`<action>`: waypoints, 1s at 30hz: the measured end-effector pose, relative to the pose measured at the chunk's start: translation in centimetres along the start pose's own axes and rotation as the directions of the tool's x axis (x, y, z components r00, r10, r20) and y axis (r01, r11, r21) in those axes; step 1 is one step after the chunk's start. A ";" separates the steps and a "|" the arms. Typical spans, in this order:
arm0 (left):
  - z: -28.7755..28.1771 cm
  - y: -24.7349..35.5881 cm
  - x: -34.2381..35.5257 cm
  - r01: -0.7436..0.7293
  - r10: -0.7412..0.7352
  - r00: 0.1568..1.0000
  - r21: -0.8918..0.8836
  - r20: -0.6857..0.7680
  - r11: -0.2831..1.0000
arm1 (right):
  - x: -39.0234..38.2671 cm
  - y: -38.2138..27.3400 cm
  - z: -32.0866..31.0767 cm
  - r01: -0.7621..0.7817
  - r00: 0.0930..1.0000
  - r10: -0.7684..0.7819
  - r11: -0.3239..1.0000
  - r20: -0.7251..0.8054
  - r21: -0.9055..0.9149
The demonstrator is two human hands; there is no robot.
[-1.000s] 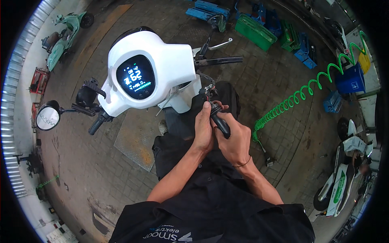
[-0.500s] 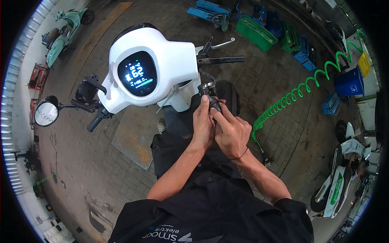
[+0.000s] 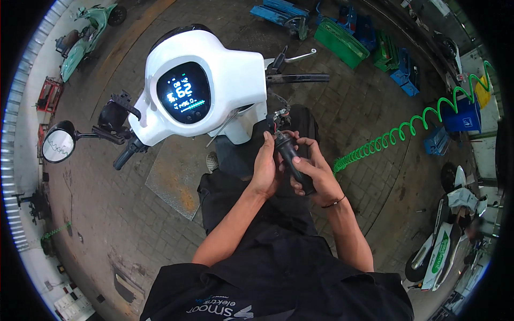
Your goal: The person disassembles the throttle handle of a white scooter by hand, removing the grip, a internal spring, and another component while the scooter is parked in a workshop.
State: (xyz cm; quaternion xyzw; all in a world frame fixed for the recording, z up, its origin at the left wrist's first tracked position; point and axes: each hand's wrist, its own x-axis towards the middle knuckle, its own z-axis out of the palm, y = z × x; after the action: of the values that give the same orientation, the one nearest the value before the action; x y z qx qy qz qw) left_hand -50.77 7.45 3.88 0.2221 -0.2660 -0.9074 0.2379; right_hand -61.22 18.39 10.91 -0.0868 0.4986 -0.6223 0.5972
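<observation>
A black handlebar grip (image 3: 295, 169) with a switch assembly and wires (image 3: 278, 119) at its upper end lies between my hands, over my dark-trousered legs. My left hand (image 3: 267, 166) is curled along its left side near the top, thumb raised by the assembly. My right hand (image 3: 320, 176) is wrapped around the lower part, thumb across the grip. Just beyond stands a white scooter front (image 3: 230, 80) with a lit display (image 3: 183, 92), a bare bar (image 3: 297, 78) with a lever on the right and a mirror (image 3: 59, 144) on the left.
Green and blue toolboxes (image 3: 340, 43) stand at the back. A coiled green hose (image 3: 401, 130) runs past my right toward a blue bin (image 3: 460, 117). A white scooter (image 3: 436, 235) stands at right, a mint scooter (image 3: 83, 43) at far left. A metal plate (image 3: 176, 187) lies on the paving.
My right hand has moved slightly right and turned, uncovering more of the grip, with its thumb now across it. My left thumb stays near the top; the view has shifted slightly.
</observation>
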 end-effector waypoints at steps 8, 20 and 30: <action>0.5 0.8 0.0 0.030 -0.010 0.993 -0.169 0.118 0.985 | 1.1 0.3 -1.2 -0.057 0.992 0.033 0.978 0.120 0.202; 1.1 0.8 0.3 -0.020 0.021 1.000 -0.130 0.003 0.991 | 1.1 0.0 -0.3 0.185 0.975 -0.214 0.928 -0.056 -0.323; 1.3 0.7 0.3 -0.052 0.053 0.998 -0.093 0.014 0.994 | 1.5 -0.2 -0.2 0.184 0.961 -0.267 0.818 -0.075 -0.545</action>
State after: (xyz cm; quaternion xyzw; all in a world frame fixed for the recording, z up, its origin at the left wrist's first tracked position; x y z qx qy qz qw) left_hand -51.49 7.25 5.13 0.1961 -0.2313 -0.9140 0.2695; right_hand -61.90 17.26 10.19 -0.2612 0.6807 -0.5303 0.4326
